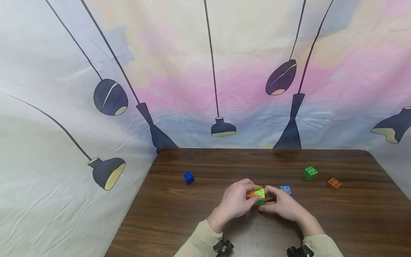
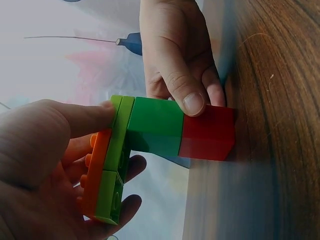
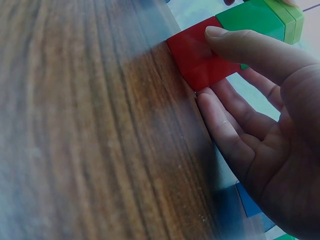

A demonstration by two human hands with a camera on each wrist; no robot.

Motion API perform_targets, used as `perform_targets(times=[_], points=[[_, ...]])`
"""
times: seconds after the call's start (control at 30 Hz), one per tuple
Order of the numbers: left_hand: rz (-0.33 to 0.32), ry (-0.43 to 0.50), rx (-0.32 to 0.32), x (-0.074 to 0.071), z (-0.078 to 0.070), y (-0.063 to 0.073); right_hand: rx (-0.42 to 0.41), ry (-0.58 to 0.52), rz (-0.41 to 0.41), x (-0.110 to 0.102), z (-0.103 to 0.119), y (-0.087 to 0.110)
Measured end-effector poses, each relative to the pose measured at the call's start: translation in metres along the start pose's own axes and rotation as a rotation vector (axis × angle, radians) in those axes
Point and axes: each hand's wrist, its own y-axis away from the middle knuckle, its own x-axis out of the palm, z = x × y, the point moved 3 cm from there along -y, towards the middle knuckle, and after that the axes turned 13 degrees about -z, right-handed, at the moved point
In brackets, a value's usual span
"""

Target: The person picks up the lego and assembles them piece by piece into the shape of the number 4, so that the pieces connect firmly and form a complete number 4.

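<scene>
Both hands are at a stack of toy building bricks. A red brick [image 2: 212,137] stands lowest, by the tabletop, with a green brick [image 2: 156,122] on it. Lime green bricks [image 2: 111,190] top the green one and jut out to one side, carrying an orange brick [image 2: 94,172]. My left hand [image 1: 239,200] pinches this upper part, its thumb or a finger on the lime edge. My right hand [image 1: 284,206] grips the lower part, thumb on the red brick and fingers behind it in the right wrist view.
On the brown wooden table [image 1: 154,217] lie a dark blue brick [image 1: 189,177] to the left, a light blue brick [image 1: 285,190] just behind the right hand, and a green block [image 1: 310,172] and an orange flat brick [image 1: 335,183] farther right. A printed cloth [image 1: 179,71] hangs behind.
</scene>
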Motion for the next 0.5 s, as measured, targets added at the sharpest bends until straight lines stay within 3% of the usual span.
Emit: perform_targets(times=[0.23,0.5], points=[[0.029,0.037,0.001,0.0,0.004,-0.001,-0.004,-0.007,-0.003,0.001,-0.001,0.001],[0.11,0.179,0.048,-0.004,0.016,-0.004,0.011,-0.006,0.002,0.0,-0.002,0.0]])
